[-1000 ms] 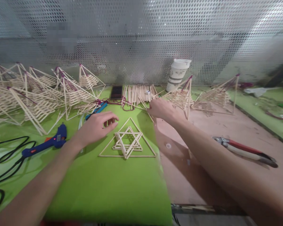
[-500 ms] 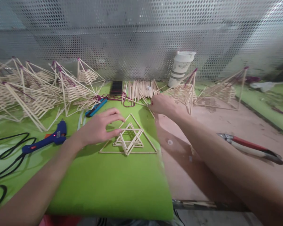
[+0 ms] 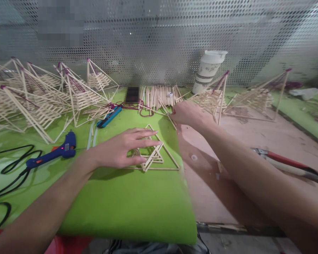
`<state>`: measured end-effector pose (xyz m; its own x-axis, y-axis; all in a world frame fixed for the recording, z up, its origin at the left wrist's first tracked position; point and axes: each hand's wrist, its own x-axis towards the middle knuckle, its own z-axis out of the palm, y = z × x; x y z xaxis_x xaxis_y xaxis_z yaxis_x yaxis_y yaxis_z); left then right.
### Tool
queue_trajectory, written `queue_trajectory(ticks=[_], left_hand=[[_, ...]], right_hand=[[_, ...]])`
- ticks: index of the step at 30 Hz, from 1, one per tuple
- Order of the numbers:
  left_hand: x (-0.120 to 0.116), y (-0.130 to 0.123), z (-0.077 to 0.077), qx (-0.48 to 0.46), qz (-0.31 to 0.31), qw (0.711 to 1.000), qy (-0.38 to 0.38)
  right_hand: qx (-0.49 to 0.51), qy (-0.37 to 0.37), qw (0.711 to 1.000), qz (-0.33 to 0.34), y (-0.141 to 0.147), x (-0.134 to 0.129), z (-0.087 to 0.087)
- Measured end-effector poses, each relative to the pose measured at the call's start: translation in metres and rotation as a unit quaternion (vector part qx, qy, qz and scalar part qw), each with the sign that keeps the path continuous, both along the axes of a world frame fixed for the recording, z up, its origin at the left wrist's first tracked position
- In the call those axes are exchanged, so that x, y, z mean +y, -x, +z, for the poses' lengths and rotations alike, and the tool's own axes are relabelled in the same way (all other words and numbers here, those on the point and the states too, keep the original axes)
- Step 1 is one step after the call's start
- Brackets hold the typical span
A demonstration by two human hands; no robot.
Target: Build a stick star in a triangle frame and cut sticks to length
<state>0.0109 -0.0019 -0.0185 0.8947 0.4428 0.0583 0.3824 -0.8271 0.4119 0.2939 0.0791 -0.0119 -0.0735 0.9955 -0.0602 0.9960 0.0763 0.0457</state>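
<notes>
My left hand (image 3: 124, 147) is spread over a frame of thin wooden sticks (image 3: 154, 159), a large triangle with smaller stacked triangles inside it. Its fingers reach across the inner sticks and partly hide them; whether they press on the wood I cannot tell. Farther back, my right hand (image 3: 188, 113) is closed, knuckles up, beside a few loose sticks (image 3: 164, 107) in front of the stick pile (image 3: 159, 97). Its fingertips are hidden, so what they pinch does not show.
A blue glue gun (image 3: 55, 151) with a black cord lies at left, near a blue utility knife (image 3: 109, 117). Several stick pyramids (image 3: 79, 97) crowd the back left. At right are a paper cup (image 3: 208, 72), more pyramids (image 3: 259, 100) and red-handled pliers (image 3: 288, 162).
My left hand has moved right, from the frame's left side to over its inner triangles, fingers spreading. My right hand stays by the loose sticks. The view has shifted slightly.
</notes>
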Motion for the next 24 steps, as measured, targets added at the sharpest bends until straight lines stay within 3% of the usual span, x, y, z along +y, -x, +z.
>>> queue_trajectory(ticks=[10, 13, 16, 20, 24], left_hand=[[-0.011, -0.02, -0.004, 0.102, 0.008, 0.995, 0.015], [-0.006, -0.015, -0.006, 0.037, 0.043, 0.998, -0.003], [0.004, -0.003, -0.007, -0.08, 0.142, 0.985, -0.061], [0.015, 0.011, -0.006, -0.177, 0.264, 0.941, -0.115], [0.018, 0.013, -0.003, -0.183, 0.312, 0.926, -0.104]], right_hand=[[0.004, 0.016, 1.0, 0.006, 0.0, -0.005, 0.009], [0.003, 0.007, 1.0, 0.005, 0.0, -0.006, 0.011], [0.002, -0.01, 1.0, 0.022, 0.002, -0.012, 0.022], [0.06, 0.031, 0.99, 0.127, 0.011, -0.03, 0.047], [0.129, 0.101, 0.951, 0.263, 0.024, -0.055, 0.058]])
